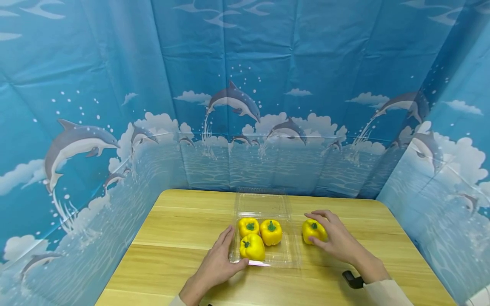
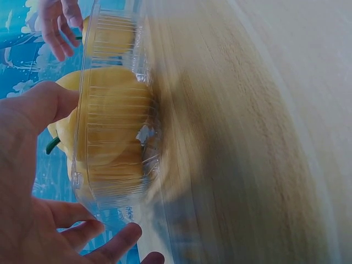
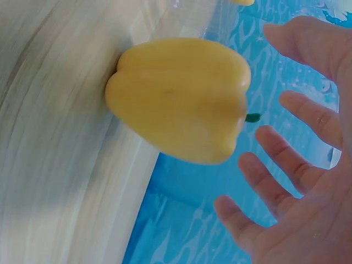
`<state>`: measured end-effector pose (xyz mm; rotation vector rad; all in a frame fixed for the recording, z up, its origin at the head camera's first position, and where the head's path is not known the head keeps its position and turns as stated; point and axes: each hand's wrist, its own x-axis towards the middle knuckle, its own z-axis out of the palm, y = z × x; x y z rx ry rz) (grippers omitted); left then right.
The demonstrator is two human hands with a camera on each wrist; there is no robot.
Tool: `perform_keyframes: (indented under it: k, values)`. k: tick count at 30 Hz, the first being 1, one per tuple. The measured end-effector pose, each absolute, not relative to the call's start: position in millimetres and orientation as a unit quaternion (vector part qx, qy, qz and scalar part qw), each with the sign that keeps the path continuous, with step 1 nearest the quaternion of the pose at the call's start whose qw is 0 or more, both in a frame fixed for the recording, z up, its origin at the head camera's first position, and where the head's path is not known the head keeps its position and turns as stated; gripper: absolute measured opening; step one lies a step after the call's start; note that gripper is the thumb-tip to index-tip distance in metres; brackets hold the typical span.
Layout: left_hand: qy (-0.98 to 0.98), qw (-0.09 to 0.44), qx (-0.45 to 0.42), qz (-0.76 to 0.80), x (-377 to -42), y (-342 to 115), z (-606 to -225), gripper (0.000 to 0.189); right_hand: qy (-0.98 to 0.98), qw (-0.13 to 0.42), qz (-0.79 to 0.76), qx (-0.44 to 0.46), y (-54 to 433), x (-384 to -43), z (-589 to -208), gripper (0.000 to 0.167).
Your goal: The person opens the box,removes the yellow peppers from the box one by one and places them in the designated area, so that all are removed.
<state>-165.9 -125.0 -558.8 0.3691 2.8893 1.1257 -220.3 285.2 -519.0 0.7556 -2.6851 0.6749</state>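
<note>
A clear plastic clamshell container [image 1: 282,255] lies with its lid [image 1: 263,205] folded back and three yellow bell peppers [image 1: 252,247] inside. My left hand [image 1: 219,264] rests at its front left corner. In the left wrist view the thumb [image 2: 55,102] touches the rim and the fingers lie spread along the side. A fourth yellow bell pepper [image 1: 311,231] stands on the table right of the container, stem upward. Over it hovers my right hand [image 1: 338,238]; the right wrist view shows the fingers [image 3: 286,162] spread apart, with a gap to the pepper [image 3: 176,102].
Underneath is a light wooden table [image 1: 183,221] with rounded far corners. Blue curtains [image 1: 245,161] printed with dolphins hang behind it and along both sides. A black strap piece [image 1: 353,280] shows at my right wrist.
</note>
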Motion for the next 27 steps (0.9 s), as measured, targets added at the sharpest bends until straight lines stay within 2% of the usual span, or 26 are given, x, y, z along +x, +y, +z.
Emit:
perform_keyframes:
  k: [22, 27]
  values:
    - [0.933, 0.004, 0.115, 0.341, -165.8, -124.8, -559.5, 0.115, -0.918, 0.153, 0.204, 0.304, 255.5, -206.8, -505.9, 0.071]
    - [0.936, 0.006, 0.115, 0.332, -166.5, -125.8, -559.9, 0.115, -0.919, 0.143, 0.2, 0.308, 248.9, -205.9, -507.0, 0.07]
